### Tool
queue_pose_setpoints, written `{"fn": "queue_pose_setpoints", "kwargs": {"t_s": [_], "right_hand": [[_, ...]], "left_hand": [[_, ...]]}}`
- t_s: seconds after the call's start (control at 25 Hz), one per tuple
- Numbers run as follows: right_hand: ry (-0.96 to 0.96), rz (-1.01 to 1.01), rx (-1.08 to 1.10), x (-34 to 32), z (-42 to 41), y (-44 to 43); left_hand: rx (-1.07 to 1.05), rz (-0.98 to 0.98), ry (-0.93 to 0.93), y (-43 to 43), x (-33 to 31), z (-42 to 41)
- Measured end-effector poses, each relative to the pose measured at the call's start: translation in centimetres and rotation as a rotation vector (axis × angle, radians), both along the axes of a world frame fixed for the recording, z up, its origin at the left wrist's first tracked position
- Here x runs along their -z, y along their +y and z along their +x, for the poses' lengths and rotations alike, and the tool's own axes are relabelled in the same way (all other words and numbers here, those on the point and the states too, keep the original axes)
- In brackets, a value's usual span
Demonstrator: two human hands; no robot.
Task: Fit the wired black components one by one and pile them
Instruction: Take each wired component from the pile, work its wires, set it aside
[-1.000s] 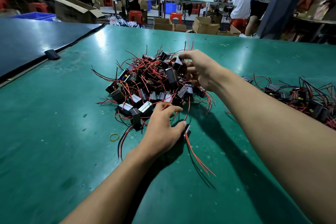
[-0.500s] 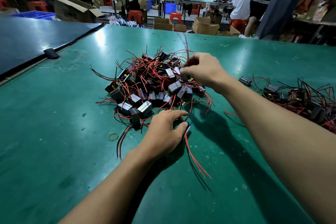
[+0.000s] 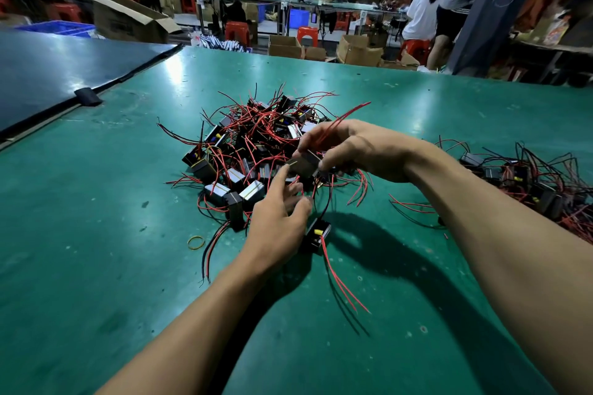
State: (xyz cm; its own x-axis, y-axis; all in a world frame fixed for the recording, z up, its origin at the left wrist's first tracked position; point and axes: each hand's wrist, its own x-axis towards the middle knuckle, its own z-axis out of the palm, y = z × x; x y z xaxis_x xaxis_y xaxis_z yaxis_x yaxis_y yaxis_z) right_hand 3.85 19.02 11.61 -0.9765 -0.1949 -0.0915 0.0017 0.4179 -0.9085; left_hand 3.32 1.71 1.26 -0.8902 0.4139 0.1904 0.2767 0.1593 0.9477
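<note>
The right hand (image 3: 359, 151) pinches a black block (image 3: 303, 165), half hiding it, and the left hand (image 3: 276, 224) touches it with one straight finger. I cannot tell if that hand grips the second block (image 3: 317, 236) at its 4 o'clock. The big pile (image 3: 244, 144) sits at 12 o'clock, and the side pile (image 3: 529, 183) at 3 o'clock is cut off.
</note>
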Motion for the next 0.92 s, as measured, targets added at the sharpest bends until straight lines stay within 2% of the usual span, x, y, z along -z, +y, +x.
{"fn": "queue_pose_setpoints", "kwargs": {"t_s": [0.12, 0.2, 0.28, 0.36, 0.44, 0.56, 0.64, 0.76, 0.84, 0.92], "right_hand": [[-0.047, -0.093, -0.01, 0.9, 1.4, 1.1], [-0.032, 0.0, 0.038, 1.9, 2.2, 1.5], [0.007, 0.123, 0.058, 3.2, 2.8, 1.3], [0.031, 0.116, 0.068, 4.1, 3.1, 0.7], [0.042, 0.046, 0.108, 4.6, 3.1, 0.4], [0.063, 0.049, 0.165, 4.7, 2.7, 0.2], [0.137, 0.038, 0.278, 4.7, 2.0, -0.1], [0.262, 0.014, 0.628, 4.9, 0.3, 0.0], [0.156, 0.008, 0.718, 5.1, -0.7, 0.0], [-0.003, 0.015, 0.605, 5.6, -1.3, -0.5]], "left_hand": [[0.016, 0.022, -0.008, -0.2, -0.2, 0.0], [0.035, 0.056, -0.039, -0.2, -0.3, 0.0], [0.072, 0.119, -0.153, -0.2, -0.5, 0.0], [0.091, 0.162, -0.216, -0.1, -0.6, -0.1], [0.111, 0.167, -0.157, -0.3, -0.6, -0.1], [0.141, 0.175, -0.11, -0.7, -0.7, -0.2], [0.092, 0.168, -0.156, -0.5, -0.8, -0.3], [0.042, 0.205, -0.289, -0.1, -1.0, -0.4], [0.048, 0.259, -0.362, 0.1, -1.1, -0.4], [0.04, 0.259, -0.327, 0.1, -0.8, -0.6]]}}
